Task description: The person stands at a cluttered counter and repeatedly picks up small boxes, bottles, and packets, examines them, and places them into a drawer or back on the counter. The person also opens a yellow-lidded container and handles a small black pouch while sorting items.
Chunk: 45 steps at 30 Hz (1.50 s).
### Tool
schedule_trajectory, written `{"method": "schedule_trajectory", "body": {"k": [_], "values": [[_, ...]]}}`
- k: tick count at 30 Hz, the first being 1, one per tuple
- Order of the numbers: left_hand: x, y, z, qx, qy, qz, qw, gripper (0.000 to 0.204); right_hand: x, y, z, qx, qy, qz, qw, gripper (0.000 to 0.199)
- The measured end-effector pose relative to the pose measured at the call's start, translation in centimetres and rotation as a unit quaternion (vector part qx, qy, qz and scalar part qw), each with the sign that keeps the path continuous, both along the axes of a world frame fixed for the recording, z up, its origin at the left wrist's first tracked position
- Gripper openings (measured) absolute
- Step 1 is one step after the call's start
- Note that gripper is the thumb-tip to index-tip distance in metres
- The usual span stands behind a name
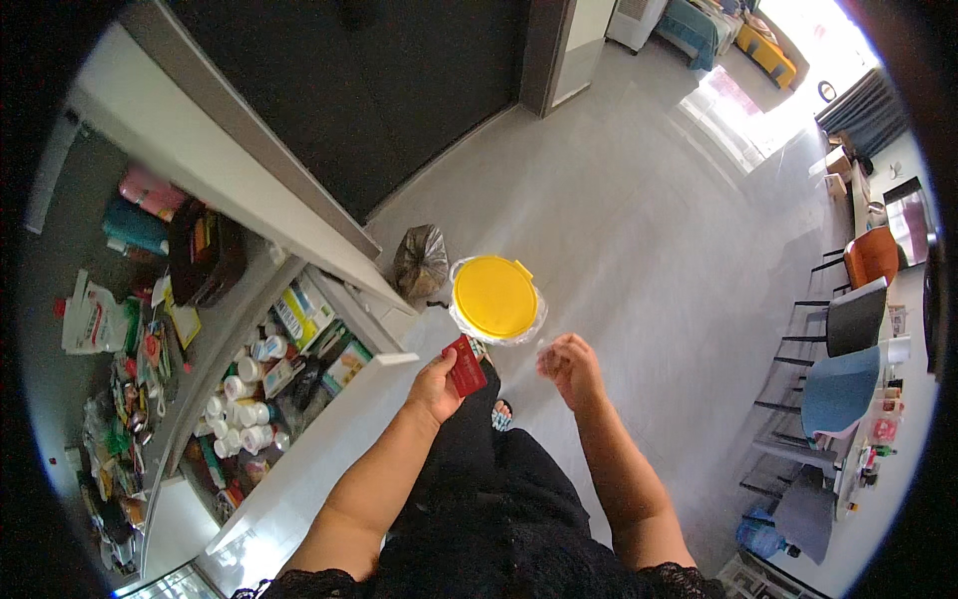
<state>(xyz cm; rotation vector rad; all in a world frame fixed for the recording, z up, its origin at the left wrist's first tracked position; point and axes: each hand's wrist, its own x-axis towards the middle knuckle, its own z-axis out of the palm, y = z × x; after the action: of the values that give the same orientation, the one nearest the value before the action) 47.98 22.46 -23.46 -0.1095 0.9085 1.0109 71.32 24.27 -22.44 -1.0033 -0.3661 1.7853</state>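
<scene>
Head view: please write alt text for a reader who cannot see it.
Seen from above, a person's left hand holds a small red box beside an open drawer of bottles and packets, while the right hand is loosely closed, apparently empty. On the grey floor ahead stands a yellow-lidded bin with a clear liner, a dark bag beside it.

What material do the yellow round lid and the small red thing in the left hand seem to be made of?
The yellow lid looks like smooth matte plastic: even colour, moulded tabs at the rim, over a clear liner bag. The small red packet in the left hand seems to be thin card or foil, flat with sharp corners; which one is unclear.
</scene>
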Motion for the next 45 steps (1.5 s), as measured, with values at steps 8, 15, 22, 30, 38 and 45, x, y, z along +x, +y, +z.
{"method": "schedule_trajectory", "body": {"k": [8, 15, 22, 30, 38, 45], "values": [[0.9, 4.3, -18.3, -0.087, 0.008, 0.072, 0.994, 0.026, -1.5, 3.5, -12.8, -0.183, -0.012, 0.039, 0.982, 0.012], [3.7, 10.3, -32.4, -0.106, 0.037, 0.132, 0.985, 0.029, -3.2, 7.2, -30.3, -0.246, 0.08, -0.035, 0.965, 0.022], [5.4, 14.0, -30.4, -0.16, 0.056, 0.165, 0.972, 0.041, -5.1, 11.0, -26.2, -0.323, 0.048, -0.107, 0.939, 0.032], [5.2, 4.6, -9.7, -0.025, 0.021, 0.135, 0.99, 0.029, -4.3, 6.6, -13.3, -0.216, 0.1, -0.019, 0.971, 0.017], [-7.3, -5.3, 10.3, 0.135, 0.049, 0.137, 0.98, 0.026, -13.9, 6.5, 3.4, -0.11, 0.145, 0.111, 0.977, 0.015], [-17.4, -14.4, 16.5, 0.188, 0.082, 0.271, 0.94, 0.023, -24.8, 0.6, 13.2, -0.017, 0.106, 0.247, 0.963, 0.017]]}}
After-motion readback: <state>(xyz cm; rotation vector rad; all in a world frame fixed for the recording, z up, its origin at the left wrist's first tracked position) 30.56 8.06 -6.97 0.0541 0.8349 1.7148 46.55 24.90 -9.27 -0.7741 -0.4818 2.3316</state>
